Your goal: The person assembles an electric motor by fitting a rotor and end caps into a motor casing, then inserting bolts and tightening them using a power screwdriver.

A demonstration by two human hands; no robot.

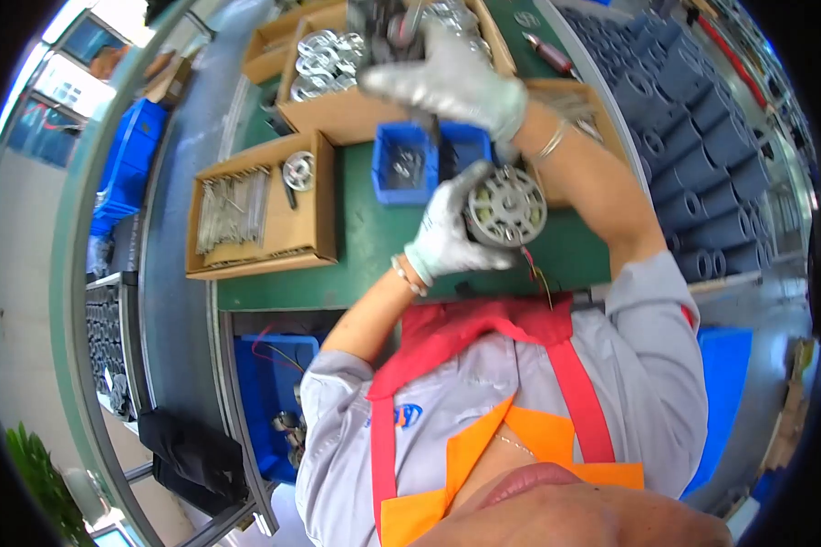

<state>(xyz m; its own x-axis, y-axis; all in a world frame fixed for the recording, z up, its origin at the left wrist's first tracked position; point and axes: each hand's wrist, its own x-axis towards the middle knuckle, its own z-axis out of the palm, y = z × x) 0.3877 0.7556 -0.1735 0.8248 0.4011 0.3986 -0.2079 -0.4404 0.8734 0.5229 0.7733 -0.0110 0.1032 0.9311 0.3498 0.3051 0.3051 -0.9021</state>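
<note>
My left hand [452,228], in a white glove, is closed around the side of a round electric motor [507,206]. The motor's slotted metal end face is turned up, and thin coloured wires [538,273] hang from it. Farther out, my gloved right hand [456,82] is at a dark, motion-blurred tool [388,41] that looks like a power screwdriver. Its fingers seem wrapped round the tool, though blur hides the exact grip. Below that hand stand two blue bins [404,195], the left one with small clear-looking parts inside.
A cardboard box [324,246] at left holds long metal pins and a round metal part. Behind are boxes of shiny metal parts [324,64]. A red-and-dark bottle-like item [549,56] lies at upper right. Grey cylinders [693,137] are stacked right of the green bench [356,283].
</note>
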